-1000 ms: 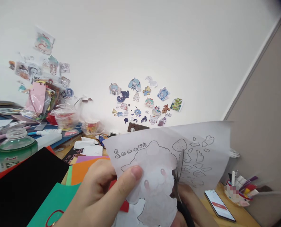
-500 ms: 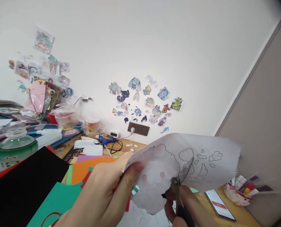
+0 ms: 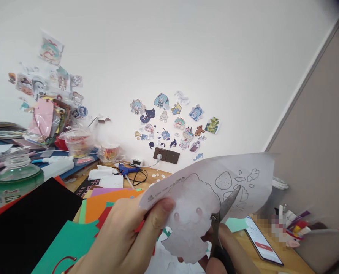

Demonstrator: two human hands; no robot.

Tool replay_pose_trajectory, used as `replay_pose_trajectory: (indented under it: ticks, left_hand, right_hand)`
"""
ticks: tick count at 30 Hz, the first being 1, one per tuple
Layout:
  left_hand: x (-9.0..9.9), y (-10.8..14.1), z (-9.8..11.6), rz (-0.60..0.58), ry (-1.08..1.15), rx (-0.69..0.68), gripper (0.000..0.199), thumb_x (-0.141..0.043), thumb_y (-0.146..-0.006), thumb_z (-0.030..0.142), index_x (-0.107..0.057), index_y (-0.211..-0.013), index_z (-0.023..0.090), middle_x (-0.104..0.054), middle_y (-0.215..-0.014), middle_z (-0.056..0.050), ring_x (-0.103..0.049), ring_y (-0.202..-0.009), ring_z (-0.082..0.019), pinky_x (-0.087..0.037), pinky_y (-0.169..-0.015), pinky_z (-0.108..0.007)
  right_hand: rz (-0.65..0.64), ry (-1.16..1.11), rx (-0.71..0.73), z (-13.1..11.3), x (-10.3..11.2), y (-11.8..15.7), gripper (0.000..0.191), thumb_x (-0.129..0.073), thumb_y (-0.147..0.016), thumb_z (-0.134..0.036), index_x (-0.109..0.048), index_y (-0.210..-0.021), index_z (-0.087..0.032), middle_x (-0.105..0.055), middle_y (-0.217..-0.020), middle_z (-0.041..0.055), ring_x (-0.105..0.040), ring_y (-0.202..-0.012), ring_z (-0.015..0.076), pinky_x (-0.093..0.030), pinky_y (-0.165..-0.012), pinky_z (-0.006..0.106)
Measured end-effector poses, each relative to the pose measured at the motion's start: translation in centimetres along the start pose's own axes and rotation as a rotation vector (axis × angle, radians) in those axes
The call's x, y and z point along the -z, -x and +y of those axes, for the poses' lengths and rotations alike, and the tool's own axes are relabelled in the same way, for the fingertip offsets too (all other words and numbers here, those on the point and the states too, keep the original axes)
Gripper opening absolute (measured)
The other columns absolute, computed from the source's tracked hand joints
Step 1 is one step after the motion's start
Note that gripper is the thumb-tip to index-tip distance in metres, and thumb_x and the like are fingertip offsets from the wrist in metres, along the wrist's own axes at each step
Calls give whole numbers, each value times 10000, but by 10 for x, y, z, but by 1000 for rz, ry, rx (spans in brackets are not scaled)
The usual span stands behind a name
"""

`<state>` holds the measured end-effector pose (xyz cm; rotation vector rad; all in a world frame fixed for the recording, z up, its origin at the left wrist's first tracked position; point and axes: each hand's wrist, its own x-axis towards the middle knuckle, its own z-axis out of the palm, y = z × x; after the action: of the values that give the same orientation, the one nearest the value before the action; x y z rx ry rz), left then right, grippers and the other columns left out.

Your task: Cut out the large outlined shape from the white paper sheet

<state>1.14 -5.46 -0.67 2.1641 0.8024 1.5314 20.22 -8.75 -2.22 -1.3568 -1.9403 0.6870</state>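
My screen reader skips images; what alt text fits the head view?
A left hand holds up a printed paper sheet while the right hand cuts it with scissors, above colored paper on a cluttered desk.

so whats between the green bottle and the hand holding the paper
In the head view, between the green bottle and the left hand lie a black sheet and a green sheet.
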Motion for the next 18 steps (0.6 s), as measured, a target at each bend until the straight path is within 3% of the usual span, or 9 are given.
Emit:
replay_pose_trajectory:
  ticks: [3,9,13,18]
  left_hand:
    - [3,-2,-1,4,8,-8,354,-400,-861,222,-406,-510,181,-386,-419,76,-380,-371,-41,-281,-356,-129]
    - [6,0,-11,-44,113,102,358,-376,-877,314,-449,-549,190,-449,-482,63,-444,-429,-65,-395,-405,-118]
    - [8,6,-17,-70,25,111,336,-380,-878,321,-438,-572,193,-467,-518,60,-466,-464,-76,-424,-427,-125]
    - [11,5,-14,-40,-43,12,289,-403,-875,264,-435,-596,197,-453,-501,90,-442,-428,-41,-365,-398,-85]
  right_hand:
    - [-61,-36,37,-12,5,-8,240,-673,-616,-439,-606,-725,-236,-635,-775,25,-605,-737,195,-503,-627,254]
    - [-125,-102,20,-32,10,-9,402,-581,-643,-602,-575,-741,-213,-562,-591,-18,-499,-495,110,-424,-467,199]
    - [-53,-28,41,-10,2,-11,430,-566,-624,-622,-549,-657,-194,-490,-547,-13,-464,-488,113,-380,-425,205]
    - [-107,-33,-12,20,-7,-18,489,-519,-621,-664,-529,-675,-178,-495,-589,5,-449,-483,110,-300,-365,206]
